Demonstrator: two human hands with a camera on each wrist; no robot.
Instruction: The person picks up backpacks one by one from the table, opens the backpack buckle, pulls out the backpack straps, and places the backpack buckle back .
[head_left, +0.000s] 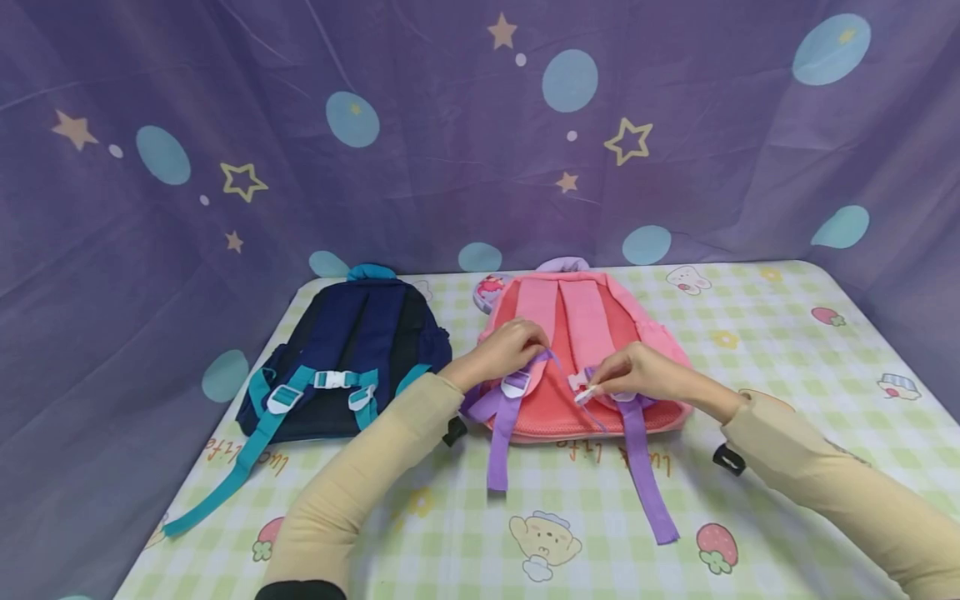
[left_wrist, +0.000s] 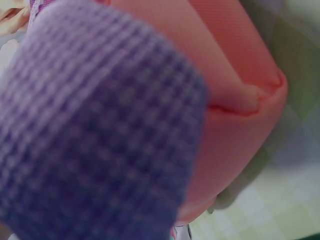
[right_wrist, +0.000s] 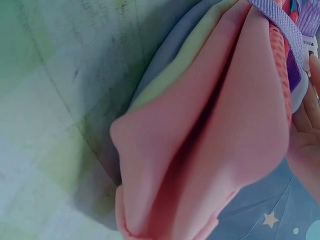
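A pink backpack (head_left: 581, 292) lies on the table with its shoulder straps facing up. Over its left side, my left hand (head_left: 517, 343) pinches a purple webbing strap (head_left: 551, 357). My right hand (head_left: 641, 372) holds a small white and pink plastic buckle (head_left: 579, 388) between thumb and fingers, over the middle of the backpack. A thin loose stretch of strap runs down past the buckle. Close up in the left wrist view, purple webbing (left_wrist: 100, 130) covers much of the picture and hides most of the hand. The right wrist view shows the backpack's pink side (right_wrist: 200, 135).
To the left lies a navy backpack (head_left: 352, 325) with turquoise straps and a joined white buckle (head_left: 332, 380). Two purple strap ends (head_left: 648, 483) hang toward the front of the table. A checkered cloth (head_left: 780, 350) covers the table; a purple curtain (head_left: 480, 167) stands behind.
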